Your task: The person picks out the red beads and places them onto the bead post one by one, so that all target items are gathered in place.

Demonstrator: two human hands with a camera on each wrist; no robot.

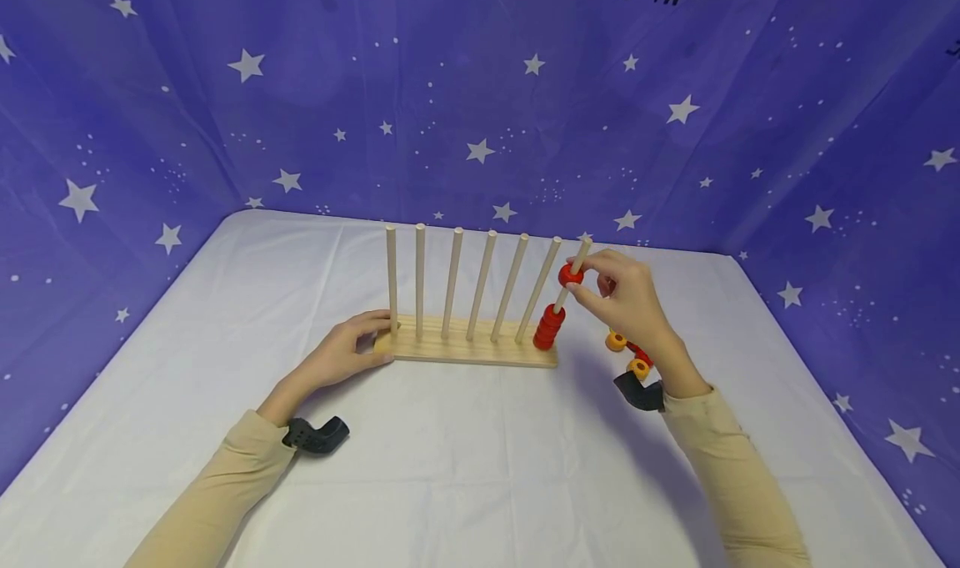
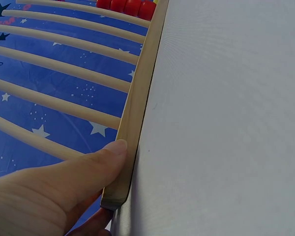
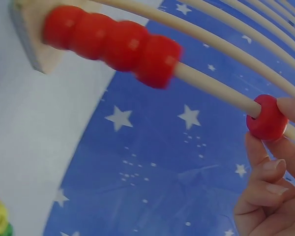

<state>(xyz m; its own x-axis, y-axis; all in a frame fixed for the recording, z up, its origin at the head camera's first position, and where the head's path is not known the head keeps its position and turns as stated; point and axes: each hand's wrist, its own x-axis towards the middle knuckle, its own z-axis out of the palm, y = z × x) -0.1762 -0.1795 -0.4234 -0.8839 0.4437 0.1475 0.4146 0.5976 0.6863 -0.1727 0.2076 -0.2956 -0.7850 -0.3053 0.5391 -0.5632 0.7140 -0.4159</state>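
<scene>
Curtain (image 1: 322,84): a big blue-purple cloth with white stars, hanging behind the board and off to both its sides.
Bench (image 1: 450,468): covered in white cloth, under the board and all around it.
Sleeves: two tan ones, the left sleeve (image 1: 210,485) in front of the board and to its left, the right sleeve (image 1: 727,468) in front and to its right.
Board (image 1: 465,349): long, flat, light wood, lying on the bench.
Sticks (image 1: 451,284): seven round wooden ones in a row, standing up from the board.
Left grip (image 1: 348,347): at the board's left end and holding it, thumb on the front edge, fingers round the back, open just as wide as the wood between them.
Right grip (image 1: 622,293): above the board's right end, nearly closed, thumb and finger pinching one red bead, other fingers bent in.
Black wrist pieces (image 1: 317,436): one on each arm, both nearer the front than the board.
Loose beads (image 1: 617,340): yellow and red, on the bench to the right of the board, partly hidden by the right arm.
Red stack (image 1: 550,328): four beads touching, low on the board's right-end stick.
Red bead (image 1: 571,276): round that same stick, high over the board, apart from the four.
</scene>
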